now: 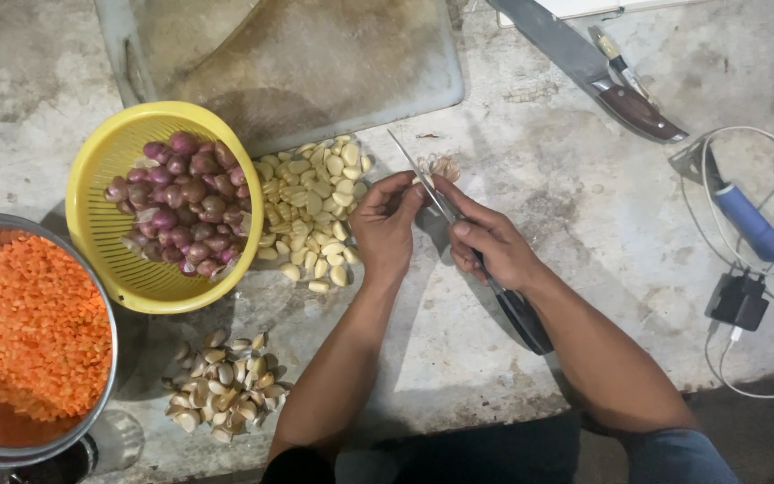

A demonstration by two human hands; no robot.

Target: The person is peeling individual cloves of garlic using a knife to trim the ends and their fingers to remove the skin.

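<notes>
My left hand [385, 226] pinches a garlic clove [417, 184] between thumb and fingers. My right hand [488, 237] grips a long knife [432, 193], its blade angled up and left against the clove and its dark handle trailing back under my wrist. A heap of peeled pale garlic cloves [315, 211] lies just left of my left hand. Loose garlic skin [445, 167] sits beside the blade tip. Unpeeled cloves [224, 385] are piled near the front edge, under my left forearm's side.
A yellow colander [109, 242] holds purple shallots [183, 202]. A metal bowl [111, 358] of chopped orange bits stands at the left. A cutting board [297, 63], a cleaver [597, 76], a blue-handled tool [750, 220] and a charger with white cable [741, 300] lie around.
</notes>
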